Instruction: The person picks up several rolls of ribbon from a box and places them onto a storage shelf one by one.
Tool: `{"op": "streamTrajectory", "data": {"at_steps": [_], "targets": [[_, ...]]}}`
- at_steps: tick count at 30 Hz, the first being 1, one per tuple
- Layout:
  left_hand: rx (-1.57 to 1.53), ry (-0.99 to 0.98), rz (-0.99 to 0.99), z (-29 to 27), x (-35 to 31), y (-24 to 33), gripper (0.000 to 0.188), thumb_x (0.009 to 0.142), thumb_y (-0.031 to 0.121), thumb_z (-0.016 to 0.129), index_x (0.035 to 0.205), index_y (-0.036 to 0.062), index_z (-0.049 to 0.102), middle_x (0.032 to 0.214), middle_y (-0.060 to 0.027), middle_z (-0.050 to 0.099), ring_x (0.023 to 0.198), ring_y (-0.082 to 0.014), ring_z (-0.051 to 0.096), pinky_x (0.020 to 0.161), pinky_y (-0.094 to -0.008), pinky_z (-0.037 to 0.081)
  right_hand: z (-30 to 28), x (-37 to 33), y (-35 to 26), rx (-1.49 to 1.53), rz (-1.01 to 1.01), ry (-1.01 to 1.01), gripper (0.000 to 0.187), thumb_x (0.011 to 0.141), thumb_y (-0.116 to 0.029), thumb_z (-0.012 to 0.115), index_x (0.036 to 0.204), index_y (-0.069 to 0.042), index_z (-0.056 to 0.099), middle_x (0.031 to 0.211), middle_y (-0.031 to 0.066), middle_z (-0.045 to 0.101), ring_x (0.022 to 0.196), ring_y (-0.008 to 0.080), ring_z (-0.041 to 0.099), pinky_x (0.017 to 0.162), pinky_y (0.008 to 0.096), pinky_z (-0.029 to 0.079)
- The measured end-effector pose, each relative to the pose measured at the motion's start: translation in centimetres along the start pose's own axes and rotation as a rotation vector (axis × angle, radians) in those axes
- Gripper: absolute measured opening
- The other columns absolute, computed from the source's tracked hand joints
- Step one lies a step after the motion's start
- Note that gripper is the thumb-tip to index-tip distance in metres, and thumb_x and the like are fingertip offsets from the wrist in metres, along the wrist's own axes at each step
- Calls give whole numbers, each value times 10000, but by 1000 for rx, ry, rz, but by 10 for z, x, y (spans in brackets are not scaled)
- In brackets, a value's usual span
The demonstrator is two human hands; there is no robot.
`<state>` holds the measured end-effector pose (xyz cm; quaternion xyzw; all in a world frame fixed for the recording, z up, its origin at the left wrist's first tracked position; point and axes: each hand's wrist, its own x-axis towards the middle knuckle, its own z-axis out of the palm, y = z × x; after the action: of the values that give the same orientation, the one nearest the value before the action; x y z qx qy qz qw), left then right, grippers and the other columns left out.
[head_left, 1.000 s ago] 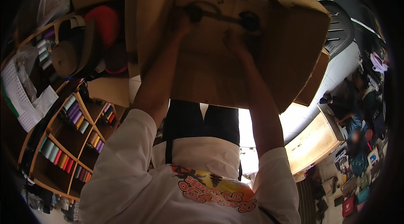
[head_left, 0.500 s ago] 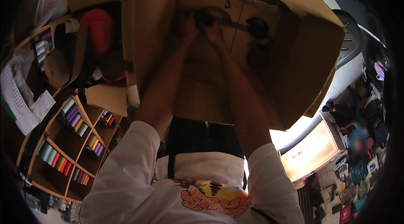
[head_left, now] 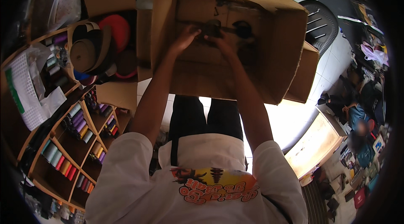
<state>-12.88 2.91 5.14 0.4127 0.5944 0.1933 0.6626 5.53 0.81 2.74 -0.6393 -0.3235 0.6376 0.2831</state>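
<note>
Both my arms reach into a deep cardboard box [head_left: 288, 43]. My right hand [head_left: 223, 42] is closed on a dark roll [head_left: 212, 27], which looks like coiled strap; shadow blurs its detail. Just left of it my left hand [head_left: 187, 39] has its fingers drawn together, and what is between them I cannot make out. A dark band runs from near the roll toward a second dark round coil [head_left: 243, 29], right of my right hand on the box floor. Below that coil lies another dark shape, too dim to name.
At the left, an open carton holds coiled webbing [head_left: 83, 55] and a red roll [head_left: 115, 32]. Below it stands a wooden shelf [head_left: 80, 146] with thread spools. A black chair part [head_left: 322, 24] is beyond the box. At far right, a person sits among scattered goods, near a wooden table [head_left: 313, 146].
My hands have drawn slightly apart, the left moving off the dark roll. The view has shifted, so the box sits higher and more of the floor and my legs shows.
</note>
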Motion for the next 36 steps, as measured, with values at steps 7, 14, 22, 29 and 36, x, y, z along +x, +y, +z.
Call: {"op": "streamTrajectory", "data": {"at_steps": [7,14,22,29,36], "targets": [[-251,-85,128,19,-58,40,400,866,267,684,1150,-10,628,1055,-97,665,1021,-175,582,908,-316,427,-26,-73,-69,-230,-30,-97,731,626,-280,847,1238,0,561,1166,146,607,1115,262,559,981,356,407],[-268,-237,79,20,-93,85,424,817,187,737,1170,-12,612,1058,-113,660,1005,-192,614,820,-327,515,-44,-139,-115,-23,-115,-225,573,683,-194,804,1191,-25,600,1038,101,647,926,187,637,717,302,526],[-279,-314,154,37,-117,128,405,764,181,782,1067,-50,645,967,-117,675,857,-184,655,787,-319,534,-57,-192,-140,-52,-232,-34,480,740,-191,775,1155,-8,620,998,96,667,864,143,636,727,271,515],[-158,-179,273,102,-174,160,523,826,342,719,1169,-29,581,1092,-102,631,993,-157,593,865,-284,463,-47,-241,-112,288,-439,480,487,807,-264,735,1173,23,593,1040,113,660,947,162,611,830,287,482],[268,-571,454,180,-164,153,620,878,469,616,1227,-33,514,1157,-162,590,1096,-195,535,949,-322,403,-127,-323,-94,15,-486,299,473,830,-263,716,1192,8,576,1016,95,647,923,139,588,819,297,475]]}}
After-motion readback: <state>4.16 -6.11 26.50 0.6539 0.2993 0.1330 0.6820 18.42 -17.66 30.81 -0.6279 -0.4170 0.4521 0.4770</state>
